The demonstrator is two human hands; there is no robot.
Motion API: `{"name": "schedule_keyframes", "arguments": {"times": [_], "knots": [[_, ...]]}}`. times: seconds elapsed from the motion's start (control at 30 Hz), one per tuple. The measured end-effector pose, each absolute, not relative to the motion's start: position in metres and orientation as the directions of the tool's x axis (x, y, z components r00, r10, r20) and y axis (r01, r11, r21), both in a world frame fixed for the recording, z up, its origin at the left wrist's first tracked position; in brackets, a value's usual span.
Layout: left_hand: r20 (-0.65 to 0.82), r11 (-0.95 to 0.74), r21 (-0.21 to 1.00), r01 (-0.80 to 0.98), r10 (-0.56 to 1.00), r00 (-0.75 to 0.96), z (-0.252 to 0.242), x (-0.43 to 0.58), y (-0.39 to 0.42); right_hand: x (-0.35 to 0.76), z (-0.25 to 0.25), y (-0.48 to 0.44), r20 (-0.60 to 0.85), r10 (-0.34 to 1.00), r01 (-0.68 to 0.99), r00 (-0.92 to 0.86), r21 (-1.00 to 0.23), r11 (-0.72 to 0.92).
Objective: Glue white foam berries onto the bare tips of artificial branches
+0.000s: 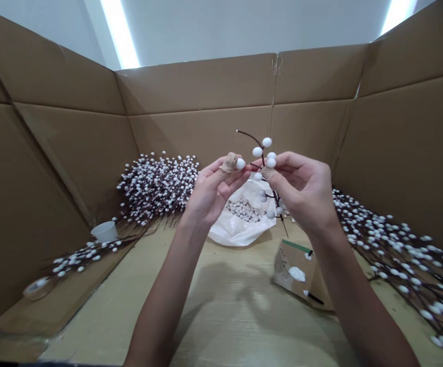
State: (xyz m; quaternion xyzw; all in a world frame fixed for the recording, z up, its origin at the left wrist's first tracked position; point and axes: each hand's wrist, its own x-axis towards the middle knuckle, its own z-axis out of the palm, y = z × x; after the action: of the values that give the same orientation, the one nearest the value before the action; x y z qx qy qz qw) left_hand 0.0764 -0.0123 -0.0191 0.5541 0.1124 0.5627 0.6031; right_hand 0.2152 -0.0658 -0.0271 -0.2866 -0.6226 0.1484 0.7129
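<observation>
Between the thumb and fingers of my left hand (216,186) is a white bead-like berry (240,163). Tan wrapping covers the left thumb tip. My right hand (305,186) pinches a dark brown artificial berry branch (262,159) with several white berries, its thumb tip wrapped too. A short bare twig of the branch points left, close to the loose berry; whether they touch I cannot tell. Below and behind both hands lies a white plastic bag (229,235), spread around a heap of loose berries (244,210).
A cardboard piece (288,260) with a white blob and dark sticks lies under my right forearm. Bundled berry branches (156,186) stand at the back left; more branches (393,244) lie right. At left are a white cup (105,232) and tape roll (38,289). Cardboard walls (198,84) surround the table.
</observation>
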Motion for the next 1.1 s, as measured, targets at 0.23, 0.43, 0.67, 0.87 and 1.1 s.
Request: {"name": "schedule_keyframes", "arguments": {"times": [0.23,0.43,0.67,0.87,1.1], "knots": [[0.522,-0.273,0.774,-0.571,0.786,0.332,-0.0225,0.0807,-0.0096,0.2147,-0.0269,-0.0657,0.816,0.545,0.224,0.193,-0.578,0.785],[0.519,-0.271,0.776,-0.569,0.788,0.332,-0.023,0.0819,-0.0091,0.2145,-0.026,-0.0658,0.815,0.543,0.242,0.204,-0.579,0.779],[0.522,-0.318,0.791,-0.522,0.797,0.304,-0.0234,0.0822,-0.011,0.2156,-0.0266,-0.0651,0.82,0.535,0.283,0.201,-0.572,0.77],[0.553,-0.346,0.767,-0.54,0.784,0.283,-0.0245,0.0844,-0.0133,0.2166,-0.027,-0.0641,0.823,0.534,0.28,0.194,-0.568,0.774],[0.55,-0.365,0.767,-0.528,0.798,0.247,-0.0257,0.0867,-0.0143,0.2156,-0.0284,-0.0626,0.843,0.503,0.291,0.193,-0.539,0.791]]}}
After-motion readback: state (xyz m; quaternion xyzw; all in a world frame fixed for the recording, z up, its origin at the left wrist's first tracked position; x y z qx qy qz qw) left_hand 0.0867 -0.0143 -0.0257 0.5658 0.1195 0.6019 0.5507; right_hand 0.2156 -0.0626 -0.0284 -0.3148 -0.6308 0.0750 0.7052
